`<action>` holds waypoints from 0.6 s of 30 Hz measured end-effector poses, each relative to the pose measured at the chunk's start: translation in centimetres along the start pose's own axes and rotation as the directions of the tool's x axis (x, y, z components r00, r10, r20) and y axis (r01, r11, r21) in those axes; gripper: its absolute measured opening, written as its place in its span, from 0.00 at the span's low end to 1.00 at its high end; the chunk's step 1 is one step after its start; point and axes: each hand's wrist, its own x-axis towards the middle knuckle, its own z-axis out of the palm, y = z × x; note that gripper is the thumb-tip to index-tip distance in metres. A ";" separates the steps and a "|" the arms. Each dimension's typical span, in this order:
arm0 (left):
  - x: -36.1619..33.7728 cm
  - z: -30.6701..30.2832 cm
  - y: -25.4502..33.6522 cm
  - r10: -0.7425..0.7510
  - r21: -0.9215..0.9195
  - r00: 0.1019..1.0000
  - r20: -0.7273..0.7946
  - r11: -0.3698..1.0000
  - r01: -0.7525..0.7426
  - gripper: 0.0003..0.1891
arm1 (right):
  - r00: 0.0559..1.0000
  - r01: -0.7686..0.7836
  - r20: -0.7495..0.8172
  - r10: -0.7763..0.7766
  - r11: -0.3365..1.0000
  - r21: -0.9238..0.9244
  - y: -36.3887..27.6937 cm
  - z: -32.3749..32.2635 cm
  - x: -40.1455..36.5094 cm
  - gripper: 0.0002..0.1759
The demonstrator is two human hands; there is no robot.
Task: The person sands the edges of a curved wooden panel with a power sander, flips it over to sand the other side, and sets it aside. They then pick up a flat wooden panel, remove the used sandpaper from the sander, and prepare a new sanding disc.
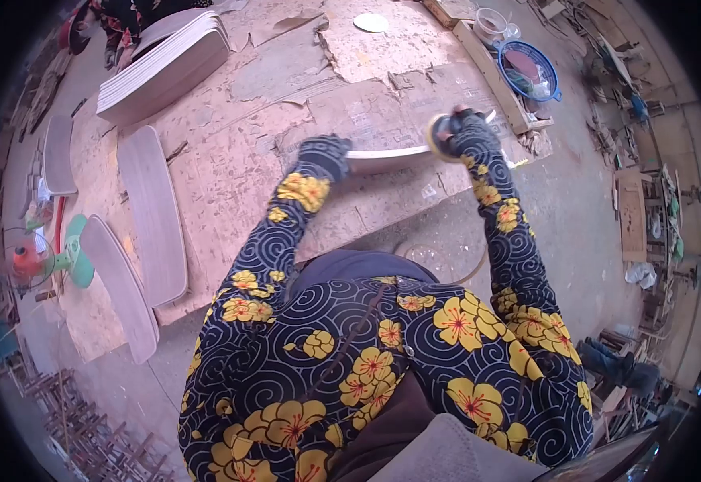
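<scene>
A curved wooden panel (391, 161) stands on its long side near the front edge of the worktable, its pale narrow edge facing up. My left hand (324, 157), in a dark grey glove, is closed around the panel's left end. Farther right, my right hand (469, 128) grips a round sander (440, 138) with a tan rim, tilted against the panel's top edge near its right end. The fingers of this hand are partly hidden and slightly blurred.
Cardboard covers much of the worktable (238, 153). A stack of curved panels (162, 72) lies at the back left beside another person; loose panels (154, 213) lie nearer. A green fan (77, 253) stands left. A blue basket (529, 71) sits back right by a wooden tray (495, 76).
</scene>
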 end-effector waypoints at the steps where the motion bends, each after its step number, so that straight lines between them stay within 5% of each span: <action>1: -0.4 -0.3 -1.7 -0.020 -0.051 1.000 0.012 0.999 0.021 0.31 | 0.999 0.003 0.045 -0.004 1.000 0.021 -1.9 0.9 -0.3 0.34; 3: -0.1 1.6 -4.1 0.016 -0.087 0.998 -0.067 0.996 -0.022 0.32 | 0.982 0.182 -0.083 -0.170 0.970 0.164 -5.6 2.6 -3.9 0.35; 6: 0.3 1.9 -5.7 0.016 -0.148 0.995 -0.097 0.989 -0.030 0.36 | 0.965 0.246 0.087 -0.246 0.969 0.020 -10.4 2.2 -5.4 0.34; 9: 1.5 4.7 -7.4 0.009 -0.220 0.986 -0.168 0.974 -0.046 0.40 | 0.989 0.144 0.020 -0.146 0.988 0.052 -8.1 2.3 -4.6 0.34; 12: 1.8 6.6 -7.9 0.015 -0.214 0.958 -0.287 0.974 -0.079 0.40 | 0.986 -0.169 0.033 0.166 0.980 0.102 -5.5 1.3 -3.0 0.35; 15: 1.7 6.4 -7.7 -0.010 -0.264 0.966 -0.257 0.963 -0.060 0.40 | 0.996 -0.045 -0.077 0.044 0.999 -0.014 -4.6 1.6 -3.0 0.35; 18: 1.7 6.2 -7.8 -0.016 -0.282 0.971 -0.240 0.958 -0.054 0.40 | 0.999 0.045 0.001 -0.046 0.998 0.039 -8.6 1.5 -4.9 0.36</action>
